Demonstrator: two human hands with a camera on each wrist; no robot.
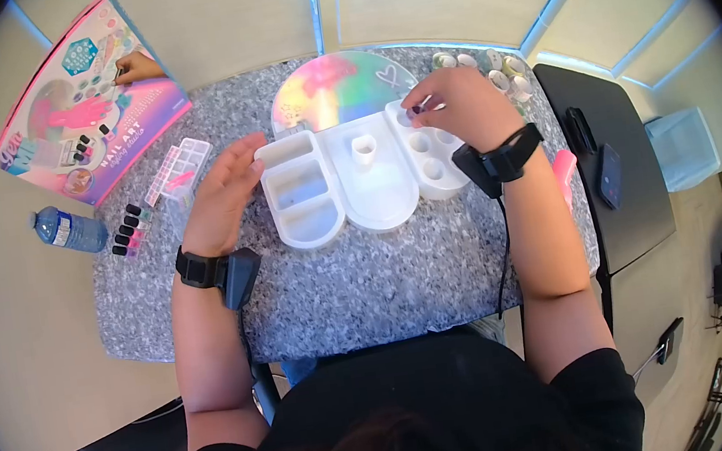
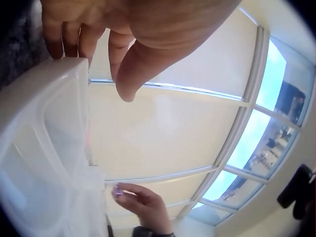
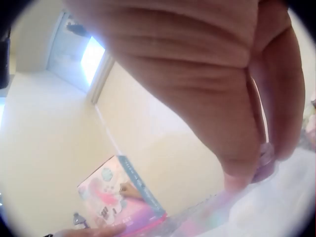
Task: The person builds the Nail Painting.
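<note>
A white plastic organizer tray stands on the table, with three compartments on its left wing and round wells on its right wing. My right hand is over the far end of the right wing. Between thumb and fingertips it pinches a small purple pot with a clear top, right at the tray in the right wrist view. The fingers of my left hand are fairly straight, their tips at the left wing's outer rim. Behind the tray stands a round iridescent panel with a heart on it.
To the left are a nail art box, a water bottle, several black-capped nail polish bottles and a clear divided case. Several small round pots sit at the back right, and a pink object lies beyond my right wrist.
</note>
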